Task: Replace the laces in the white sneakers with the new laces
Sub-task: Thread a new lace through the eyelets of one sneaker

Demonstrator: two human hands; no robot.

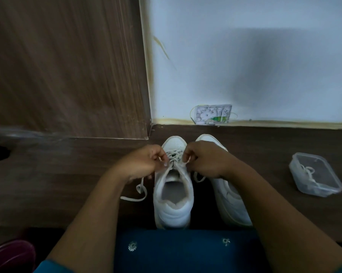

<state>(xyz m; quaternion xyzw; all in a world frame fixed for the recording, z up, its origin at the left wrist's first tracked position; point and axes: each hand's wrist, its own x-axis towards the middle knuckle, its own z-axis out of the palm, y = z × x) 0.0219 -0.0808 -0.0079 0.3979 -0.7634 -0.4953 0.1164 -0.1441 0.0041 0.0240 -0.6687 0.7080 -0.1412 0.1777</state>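
Left hand [146, 162] pinching lace [141, 189] at centre sneaker [174, 211] eyelets, right hand [203, 160] pinching its other end, second sneaker [231, 198] sitting just beside.

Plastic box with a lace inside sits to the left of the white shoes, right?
Not quite. In the head view, the plastic box with a lace inside sits to the right of the white shoes, not the left.

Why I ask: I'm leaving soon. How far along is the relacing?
Done: lace crisscrosses the centre sneaker lower down. In hand: left hand and right hand pinch its ends at the top. Left: probably the other sneaker, its eyelets hidden; a spare lace lies in the container.
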